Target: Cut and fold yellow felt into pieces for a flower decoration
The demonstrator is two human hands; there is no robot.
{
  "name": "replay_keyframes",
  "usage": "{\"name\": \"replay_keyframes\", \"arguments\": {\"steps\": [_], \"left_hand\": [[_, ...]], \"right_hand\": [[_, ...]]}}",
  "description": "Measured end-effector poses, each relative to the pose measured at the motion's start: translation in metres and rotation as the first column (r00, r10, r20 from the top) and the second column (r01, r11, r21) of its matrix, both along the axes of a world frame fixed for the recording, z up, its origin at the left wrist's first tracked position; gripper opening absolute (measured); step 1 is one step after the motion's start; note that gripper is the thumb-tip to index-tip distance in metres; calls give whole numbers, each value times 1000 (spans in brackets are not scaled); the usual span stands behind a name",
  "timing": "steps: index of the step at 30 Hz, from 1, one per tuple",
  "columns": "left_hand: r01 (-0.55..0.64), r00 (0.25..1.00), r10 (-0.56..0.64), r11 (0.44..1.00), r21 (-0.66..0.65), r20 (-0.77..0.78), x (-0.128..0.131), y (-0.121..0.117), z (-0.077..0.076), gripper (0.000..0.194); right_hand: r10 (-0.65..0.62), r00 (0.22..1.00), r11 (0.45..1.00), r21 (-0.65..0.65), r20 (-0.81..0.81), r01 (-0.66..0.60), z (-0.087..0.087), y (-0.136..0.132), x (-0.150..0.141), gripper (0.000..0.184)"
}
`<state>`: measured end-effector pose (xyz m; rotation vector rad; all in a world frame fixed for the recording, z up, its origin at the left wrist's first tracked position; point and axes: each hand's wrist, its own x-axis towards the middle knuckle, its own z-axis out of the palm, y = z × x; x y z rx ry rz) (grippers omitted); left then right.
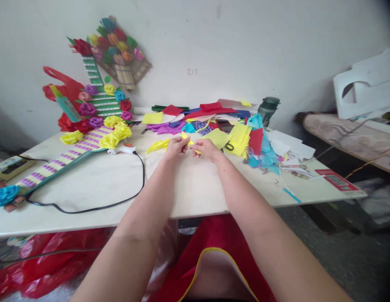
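A small strip of yellow paper (191,142) is pinched between the fingertips of both hands above the white table (198,188). My left hand (176,146) grips its left part, with thumb and fingers pressed together. My right hand (208,149) closes on the right part, palm down. Just left of my left hand lies a crumpled yellow paper piece (157,146). Beyond my right hand are yellow sheets (240,136), with dark scissor handles (229,146) showing at their edge.
A white glue gun (121,150) with a black cord rests at left, beside a striped panel (72,153) with paper flowers. Coloured sheets (210,109) are piled against the wall. A dark green bottle (268,110) stands behind blue scraps (266,155). A red-edged card (336,180) lies far right.
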<state>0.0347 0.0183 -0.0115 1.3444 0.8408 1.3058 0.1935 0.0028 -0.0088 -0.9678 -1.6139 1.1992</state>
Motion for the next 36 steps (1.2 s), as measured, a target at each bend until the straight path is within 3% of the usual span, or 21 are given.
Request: {"name": "replay_keyframes", "arguments": {"steps": [6,11,22,27,36], "left_hand": [[-14,999,14,1000,-12,29,0,-1,1,40],[23,1000,-23,1000,16,-8,1,3,-3,43],[-36,999,36,999,-9,2,3,-1,2,45],[-65,995,71,994,-83,77,2,2,4,42],[108,979,-82,985,-133,185,0,1,8,25]], "right_hand": [[49,999,998,-44,-11,-50,0,0,-1,31],[9,1000,997,-70,-17,-11,2,-1,-2,31],[-4,1000,996,-94,-21,2,1,0,-1,23],[4,1000,991,-132,-26,-8,0,1,0,21],[52,993,987,-147,-105,-67,3,0,0,24]]}}
